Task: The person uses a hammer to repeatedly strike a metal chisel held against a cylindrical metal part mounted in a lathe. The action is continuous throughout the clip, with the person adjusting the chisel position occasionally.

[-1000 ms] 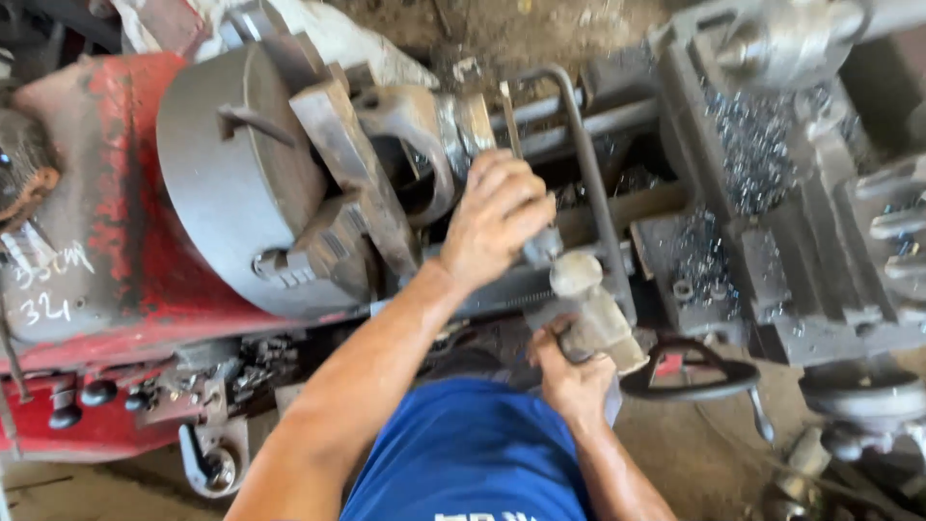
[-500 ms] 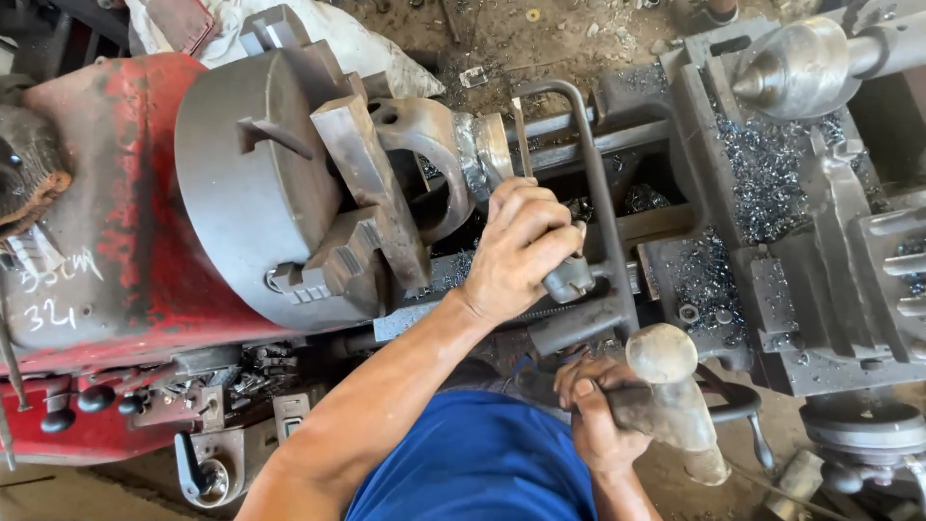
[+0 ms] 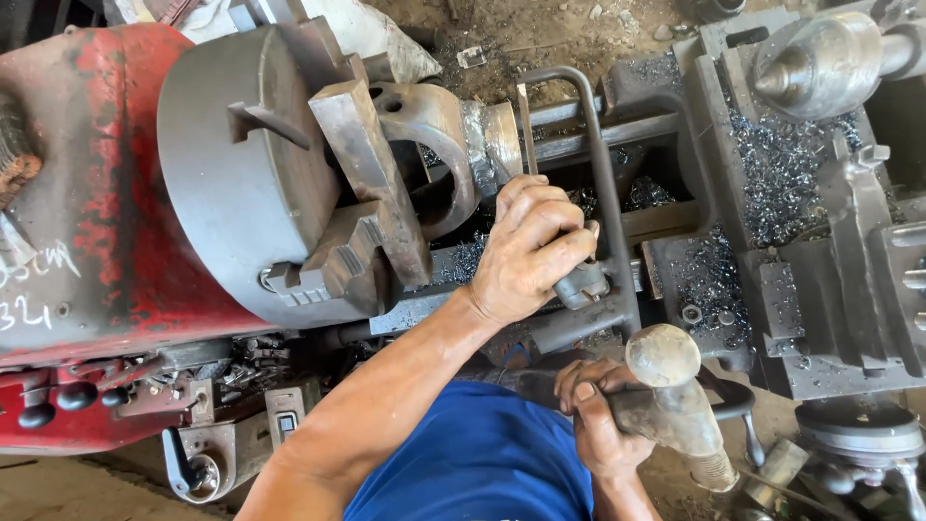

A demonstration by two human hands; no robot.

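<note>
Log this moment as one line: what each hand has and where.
left hand: grips small tool on lathe bed by chuck | right hand: holds hammer, head up, off the workpiece | chips on carriage

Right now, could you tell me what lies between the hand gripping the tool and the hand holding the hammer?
In the head view, a bent steel bar crosses between left hand and right hand.

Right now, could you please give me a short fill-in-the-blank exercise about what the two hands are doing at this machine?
1. The right hand grips a heavy ____.
2. The left hand holds a tool against the grey metal part clamped in the round ____.
3. The machine body is painted ____.

Missing words: hammer; chuck; red
</note>
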